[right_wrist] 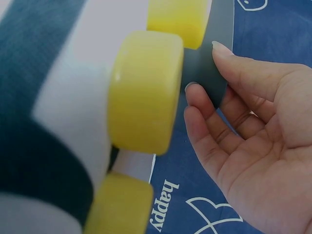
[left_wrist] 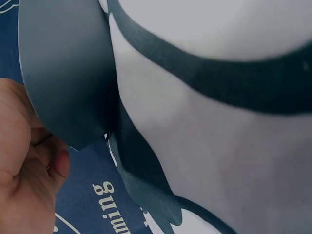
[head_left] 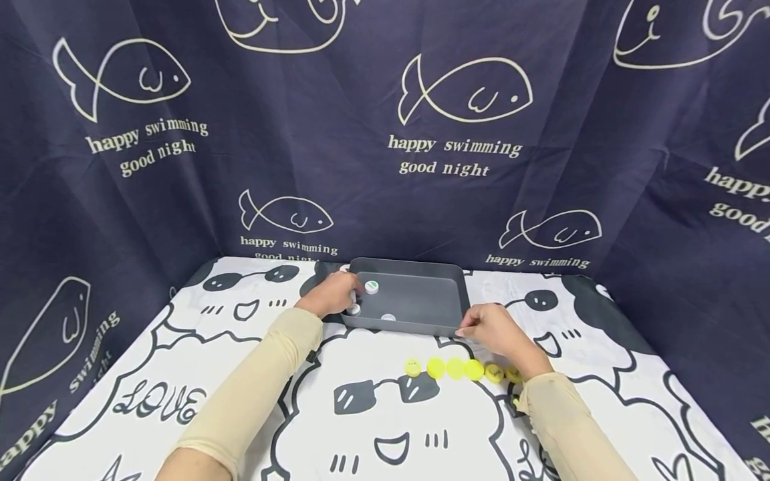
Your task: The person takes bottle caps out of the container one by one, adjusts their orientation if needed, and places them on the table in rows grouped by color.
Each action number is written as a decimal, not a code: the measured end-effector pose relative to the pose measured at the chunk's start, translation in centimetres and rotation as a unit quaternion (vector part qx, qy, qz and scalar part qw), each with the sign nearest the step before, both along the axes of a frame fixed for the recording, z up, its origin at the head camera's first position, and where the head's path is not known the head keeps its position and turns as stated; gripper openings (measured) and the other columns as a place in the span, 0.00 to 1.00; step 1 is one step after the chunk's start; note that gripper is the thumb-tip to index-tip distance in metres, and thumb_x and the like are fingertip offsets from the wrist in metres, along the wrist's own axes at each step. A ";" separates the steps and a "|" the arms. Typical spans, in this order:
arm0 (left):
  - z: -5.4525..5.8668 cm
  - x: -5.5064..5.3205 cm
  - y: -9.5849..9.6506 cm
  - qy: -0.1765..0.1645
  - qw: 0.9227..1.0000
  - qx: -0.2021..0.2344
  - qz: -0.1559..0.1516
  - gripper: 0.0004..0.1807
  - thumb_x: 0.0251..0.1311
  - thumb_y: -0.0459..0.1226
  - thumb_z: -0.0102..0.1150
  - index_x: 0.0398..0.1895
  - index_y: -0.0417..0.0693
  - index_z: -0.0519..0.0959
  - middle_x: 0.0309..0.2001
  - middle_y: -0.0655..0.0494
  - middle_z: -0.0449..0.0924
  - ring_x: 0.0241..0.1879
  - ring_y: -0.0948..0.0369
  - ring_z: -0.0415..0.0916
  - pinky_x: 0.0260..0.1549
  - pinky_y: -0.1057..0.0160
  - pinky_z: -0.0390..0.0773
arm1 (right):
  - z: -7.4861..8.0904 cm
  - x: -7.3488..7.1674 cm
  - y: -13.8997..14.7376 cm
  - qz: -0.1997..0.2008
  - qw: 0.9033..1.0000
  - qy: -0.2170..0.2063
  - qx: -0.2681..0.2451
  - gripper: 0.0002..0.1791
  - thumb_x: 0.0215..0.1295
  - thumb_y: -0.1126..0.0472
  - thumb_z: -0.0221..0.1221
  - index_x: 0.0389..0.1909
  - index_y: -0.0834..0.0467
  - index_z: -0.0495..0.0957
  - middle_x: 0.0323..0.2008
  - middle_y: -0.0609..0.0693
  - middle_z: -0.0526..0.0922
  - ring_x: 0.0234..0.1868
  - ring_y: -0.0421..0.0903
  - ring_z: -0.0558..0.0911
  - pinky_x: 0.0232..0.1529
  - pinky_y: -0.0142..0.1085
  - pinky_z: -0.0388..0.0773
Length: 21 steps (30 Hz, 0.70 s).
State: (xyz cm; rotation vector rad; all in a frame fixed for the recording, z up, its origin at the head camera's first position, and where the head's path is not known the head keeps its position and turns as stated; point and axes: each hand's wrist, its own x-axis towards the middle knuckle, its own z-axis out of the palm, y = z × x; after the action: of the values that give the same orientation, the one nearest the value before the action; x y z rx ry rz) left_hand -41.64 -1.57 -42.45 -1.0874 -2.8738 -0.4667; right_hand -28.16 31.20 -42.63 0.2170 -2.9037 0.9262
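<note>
A dark grey rectangular tray (head_left: pixel 415 327) sits toward the back of the table, with three small white round caps inside its left part, one (head_left: pixel 371 287) bearing a green mark. My left hand (head_left: pixel 333 294) grips the tray's left side, fingers over the rim; in the left wrist view this hand (left_wrist: pixel 27 161) is against the tray wall (left_wrist: pixel 68 73). At the front right corner, my right hand (head_left: pixel 498 332) pinches the tray. The right wrist view shows the right hand (right_wrist: pixel 263 107) with its thumb on the corner and other fingers curled below.
In front of the tray, several yellow round caps (head_left: pixel 455 369) form a row running under the right forearm. Up close, one yellow cap (right_wrist: pixel 146 92) fills much of the right wrist view. A dark blue fish-print curtain (head_left: pixel 373 133) hangs behind the cartoon-print tablecloth (head_left: pixel 337 441).
</note>
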 end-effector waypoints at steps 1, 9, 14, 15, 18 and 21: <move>0.0 0.0 0.0 0.003 1.000 -0.003 -0.001 0.18 0.46 0.21 0.60 0.41 0.40 0.87 0.43 0.49 0.85 0.49 0.50 0.81 0.54 0.54 0.77 | 0.0 0.0 0.0 0.002 1.000 0.000 0.001 0.08 0.59 0.64 0.69 0.22 0.54 0.83 0.23 0.44 0.81 0.27 0.43 0.75 0.31 0.36 0.74; 0.0 0.0 0.0 0.010 0.999 -0.029 -0.007 0.15 0.48 0.23 0.62 0.39 0.41 0.87 0.40 0.51 0.85 0.45 0.52 0.81 0.49 0.56 0.79 | 0.1 0.1 0.0 0.004 1.000 -0.002 -0.005 0.08 0.59 0.65 0.69 0.22 0.55 0.83 0.23 0.44 0.80 0.27 0.43 0.75 0.31 0.37 0.73; 0.1 0.0 0.1 0.008 0.999 -0.037 -0.005 0.14 0.48 0.24 0.64 0.39 0.42 0.87 0.40 0.51 0.85 0.45 0.53 0.81 0.48 0.57 0.79 | 0.0 0.0 0.1 0.005 1.000 0.002 -0.004 0.08 0.58 0.65 0.69 0.22 0.55 0.83 0.22 0.44 0.81 0.27 0.43 0.75 0.31 0.37 0.73; 0.2 0.1 0.1 0.009 0.999 -0.037 -0.005 0.13 0.48 0.24 0.64 0.39 0.42 0.87 0.40 0.51 0.85 0.45 0.53 0.81 0.48 0.57 0.79 | 0.1 0.0 0.1 0.006 1.000 0.003 -0.005 0.08 0.58 0.65 0.69 0.22 0.55 0.83 0.22 0.44 0.81 0.27 0.43 0.75 0.31 0.37 0.73; 0.1 0.0 0.1 0.015 0.999 -0.039 -0.006 0.13 0.48 0.23 0.64 0.38 0.42 0.87 0.39 0.51 0.84 0.44 0.53 0.81 0.48 0.57 0.79 | 0.2 0.1 0.0 0.007 1.000 0.005 -0.004 0.08 0.58 0.65 0.69 0.21 0.55 0.83 0.22 0.44 0.80 0.26 0.43 0.74 0.30 0.37 0.73; 0.2 0.1 0.2 0.013 0.999 -0.037 -0.007 0.14 0.47 0.23 0.64 0.37 0.42 0.87 0.39 0.51 0.85 0.43 0.54 0.81 0.47 0.58 0.79 | 0.2 0.1 0.0 0.008 1.000 0.005 -0.004 0.08 0.58 0.65 0.69 0.21 0.55 0.83 0.22 0.44 0.80 0.27 0.43 0.74 0.30 0.37 0.73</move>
State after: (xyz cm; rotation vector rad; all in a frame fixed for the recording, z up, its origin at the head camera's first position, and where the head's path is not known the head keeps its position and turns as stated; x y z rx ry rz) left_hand -41.57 -1.39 -42.30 -1.1146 -2.8834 -0.3465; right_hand -28.08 31.20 -42.46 0.2427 -2.8922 0.9358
